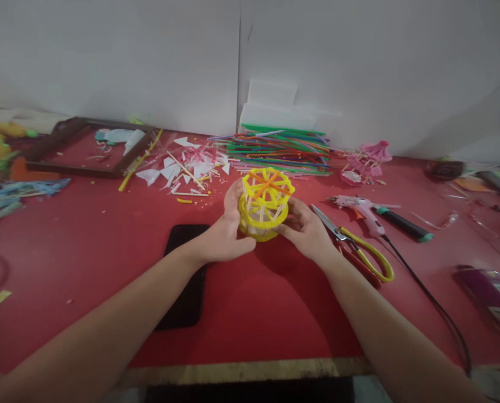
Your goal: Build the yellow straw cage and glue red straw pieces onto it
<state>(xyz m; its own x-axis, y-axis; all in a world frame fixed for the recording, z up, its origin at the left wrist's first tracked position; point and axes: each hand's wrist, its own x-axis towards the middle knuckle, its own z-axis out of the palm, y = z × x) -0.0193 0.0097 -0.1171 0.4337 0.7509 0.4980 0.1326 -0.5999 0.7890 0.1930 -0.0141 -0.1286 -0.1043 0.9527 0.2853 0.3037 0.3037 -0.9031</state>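
Note:
Between my two hands is a small round yellow carousel-like model [263, 223], with yellow rings, pale upright posts and orange strips crossing its top. My left hand [229, 232] wraps its left side, the thumb low in front. On the right, the fingers of my right hand [306, 226] press against its lower edge. The model is held a little above the red table [258, 330], slightly tilted so its top shows. Its far side and the fingertips behind it are hidden.
Scissors [359, 249], a pink glue gun [359, 210] with a black cable, and a black-handled cutter [405, 224] lie to the right. A black phone [180, 302] lies under my left forearm. Behind are coloured pipe cleaners [279, 151], white paper scraps [197, 168] and a pink model [367, 162].

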